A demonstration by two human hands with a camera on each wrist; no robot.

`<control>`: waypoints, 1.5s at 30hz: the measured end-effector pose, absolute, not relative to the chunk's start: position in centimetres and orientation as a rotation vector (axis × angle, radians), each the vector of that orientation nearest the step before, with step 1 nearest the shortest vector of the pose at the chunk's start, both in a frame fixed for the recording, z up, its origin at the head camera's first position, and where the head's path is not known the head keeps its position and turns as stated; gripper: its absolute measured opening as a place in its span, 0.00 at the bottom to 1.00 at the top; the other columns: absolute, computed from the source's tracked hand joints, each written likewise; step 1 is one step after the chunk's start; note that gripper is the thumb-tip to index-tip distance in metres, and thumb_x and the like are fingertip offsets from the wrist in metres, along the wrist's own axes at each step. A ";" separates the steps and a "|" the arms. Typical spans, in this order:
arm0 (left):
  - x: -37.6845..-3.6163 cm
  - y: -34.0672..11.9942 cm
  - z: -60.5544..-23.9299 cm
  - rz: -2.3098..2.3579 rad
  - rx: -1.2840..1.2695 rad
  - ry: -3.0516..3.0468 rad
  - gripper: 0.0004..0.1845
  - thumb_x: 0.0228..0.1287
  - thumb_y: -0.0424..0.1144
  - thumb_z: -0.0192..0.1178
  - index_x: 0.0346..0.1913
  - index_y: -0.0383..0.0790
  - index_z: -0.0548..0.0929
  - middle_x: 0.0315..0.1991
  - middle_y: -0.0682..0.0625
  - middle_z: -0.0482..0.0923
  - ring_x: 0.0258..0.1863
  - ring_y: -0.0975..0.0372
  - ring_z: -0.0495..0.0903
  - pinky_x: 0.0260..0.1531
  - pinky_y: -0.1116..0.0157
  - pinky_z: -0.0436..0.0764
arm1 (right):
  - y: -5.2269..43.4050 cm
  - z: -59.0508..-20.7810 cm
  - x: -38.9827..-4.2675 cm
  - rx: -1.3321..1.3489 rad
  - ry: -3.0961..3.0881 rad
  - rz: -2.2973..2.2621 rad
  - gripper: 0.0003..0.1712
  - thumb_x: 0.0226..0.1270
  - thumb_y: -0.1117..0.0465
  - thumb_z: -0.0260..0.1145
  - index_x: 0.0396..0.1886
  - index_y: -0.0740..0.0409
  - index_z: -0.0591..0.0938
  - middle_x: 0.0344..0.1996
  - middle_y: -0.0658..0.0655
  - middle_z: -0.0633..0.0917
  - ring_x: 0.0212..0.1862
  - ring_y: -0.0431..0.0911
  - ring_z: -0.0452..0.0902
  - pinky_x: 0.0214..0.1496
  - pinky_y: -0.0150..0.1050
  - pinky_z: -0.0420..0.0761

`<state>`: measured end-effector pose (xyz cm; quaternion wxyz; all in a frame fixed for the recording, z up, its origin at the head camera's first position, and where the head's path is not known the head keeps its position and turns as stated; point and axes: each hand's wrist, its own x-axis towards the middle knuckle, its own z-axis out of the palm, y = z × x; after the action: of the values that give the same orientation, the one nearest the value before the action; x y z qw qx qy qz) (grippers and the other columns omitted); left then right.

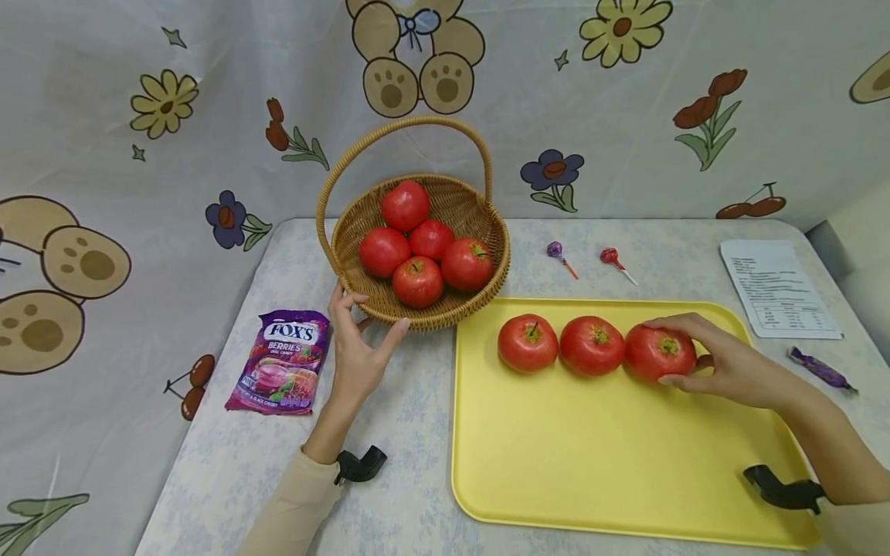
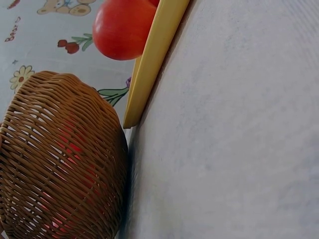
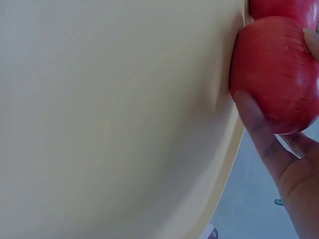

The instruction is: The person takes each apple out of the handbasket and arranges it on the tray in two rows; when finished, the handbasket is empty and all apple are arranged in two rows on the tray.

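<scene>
My right hand [image 1: 730, 363] holds a red apple [image 1: 659, 353], the rightmost of a row of three on the yellow tray [image 1: 598, 463]. The thumb is on the apple's near side and the fingers are over its far side. In the right wrist view, this apple [image 3: 274, 74] sits against another one. The middle apple [image 1: 592, 346] and left apple [image 1: 528, 344] stand along the tray's far edge. My left hand [image 1: 358, 355] grips the near left rim of a wicker basket [image 1: 452, 315], thumb in front. Several red apples [image 1: 418, 282] lie inside the basket, under its arched handle [image 1: 410, 123].
A purple candy bag [image 1: 281, 363] lies left of my left hand. Behind the tray are a purple lollipop [image 1: 555, 250] and a red lollipop [image 1: 609, 255]. To the right lie a printed sheet [image 1: 779, 286] and a purple wrapped candy [image 1: 823, 371]. A patterned cloth [image 1: 243, 77] hangs behind.
</scene>
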<state>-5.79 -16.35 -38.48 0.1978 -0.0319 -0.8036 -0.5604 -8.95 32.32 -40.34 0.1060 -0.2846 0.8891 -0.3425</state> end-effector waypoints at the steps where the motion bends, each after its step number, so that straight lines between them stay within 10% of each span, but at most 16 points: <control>1: -5.8 -16.4 -38.5 -1.571 -0.088 -2.250 0.32 0.58 0.32 0.68 0.56 0.22 0.60 0.75 0.28 0.37 0.74 0.37 0.47 0.58 0.38 0.71 | 32.3 -40.3 -8.9 -0.840 2.626 -1.000 0.46 0.48 0.66 0.80 0.68 0.52 0.70 0.59 0.44 0.70 0.57 0.23 0.62 0.37 0.30 0.83; 13: -5.7 -16.3 -38.4 -1.589 -0.080 -2.254 0.32 0.57 0.30 0.67 0.56 0.22 0.59 0.75 0.28 0.36 0.74 0.37 0.47 0.60 0.40 0.69 | 31.9 -39.8 -8.5 -0.842 2.788 -0.879 0.49 0.42 0.65 0.83 0.68 0.49 0.72 0.61 0.51 0.71 0.60 0.21 0.57 0.47 0.20 0.75; 20: -5.7 -16.2 -38.4 -1.592 -0.085 -2.250 0.32 0.58 0.31 0.68 0.56 0.21 0.59 0.75 0.28 0.35 0.75 0.38 0.46 0.62 0.41 0.68 | 31.6 -37.4 -9.4 -0.882 2.858 -0.905 0.53 0.38 0.68 0.83 0.69 0.53 0.71 0.65 0.36 0.65 0.62 0.22 0.56 0.50 0.11 0.67; 25: -5.7 -16.3 -38.5 -1.588 -0.081 -2.253 0.32 0.58 0.32 0.68 0.56 0.22 0.59 0.75 0.28 0.35 0.75 0.39 0.46 0.62 0.40 0.68 | 30.1 -35.2 -10.9 -0.958 2.878 -0.858 0.54 0.37 0.67 0.84 0.69 0.50 0.71 0.66 0.50 0.69 0.63 0.22 0.56 0.50 0.11 0.65; 34: -5.7 -16.3 -38.4 -1.585 -0.081 -2.251 0.32 0.58 0.32 0.68 0.56 0.22 0.59 0.75 0.29 0.35 0.75 0.39 0.46 0.62 0.40 0.68 | 23.9 -31.2 -14.2 -1.147 2.801 -0.800 0.49 0.46 0.61 0.81 0.70 0.44 0.70 0.67 0.58 0.69 0.62 0.50 0.67 0.50 0.62 0.78; 45: -5.7 -16.2 -38.5 -1.580 -0.088 -2.244 0.32 0.58 0.31 0.68 0.56 0.22 0.59 0.75 0.28 0.35 0.74 0.37 0.46 0.61 0.40 0.68 | 14.5 -29.5 -18.9 -1.490 2.601 -0.773 0.41 0.54 0.52 0.77 0.68 0.41 0.71 0.66 0.56 0.69 0.64 0.52 0.69 0.56 0.55 0.77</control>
<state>-5.72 -16.23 -38.46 0.1963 -0.0313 -0.8013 -0.5642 -18.87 14.54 -29.49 0.0231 -0.4813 0.8399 -0.2497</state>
